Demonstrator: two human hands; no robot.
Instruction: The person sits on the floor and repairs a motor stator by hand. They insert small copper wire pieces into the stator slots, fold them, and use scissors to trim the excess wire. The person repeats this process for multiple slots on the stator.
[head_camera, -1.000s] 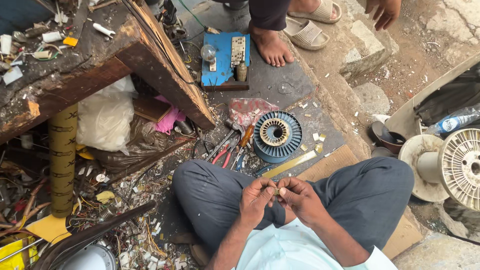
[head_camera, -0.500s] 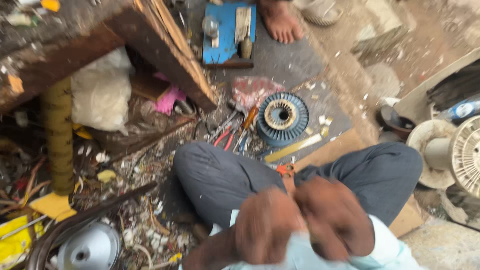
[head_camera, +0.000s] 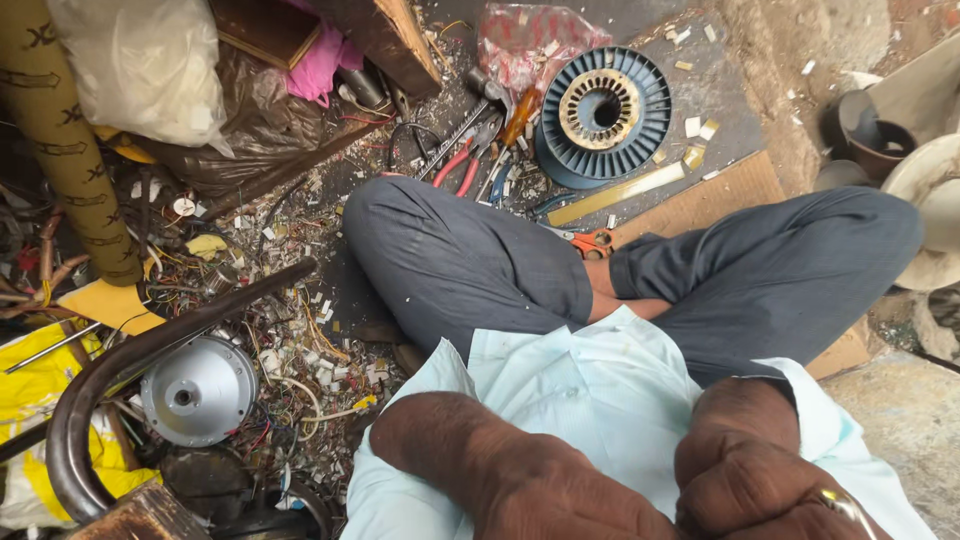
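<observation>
I sit cross-legged in dark grey trousers and a pale shirt. My left hand (head_camera: 545, 495) and my right hand (head_camera: 765, 470) are raised close to the camera at the bottom edge, side by side and partly cut off. The right hand has curled fingers and a ring. Whether either holds anything is hidden. On the floor past my knees lie a round blue wound core with a brass-coloured centre (head_camera: 603, 110), red-handled pliers (head_camera: 462, 160), an orange-handled screwdriver (head_camera: 520, 118), orange-handled scissors (head_camera: 595, 242) and a yellow strip (head_camera: 615, 193).
A curved dark metal pipe (head_camera: 150, 345) and a silver round cover (head_camera: 198, 388) lie at the left among wire scraps. A cardboard tube (head_camera: 70, 150) and a white bag (head_camera: 145, 65) stand at the top left. White round fan parts (head_camera: 930, 200) sit at the right.
My hands have come up from my lap toward the camera, and the view has tilted down and closer. The small piece they pinched earlier is out of sight.
</observation>
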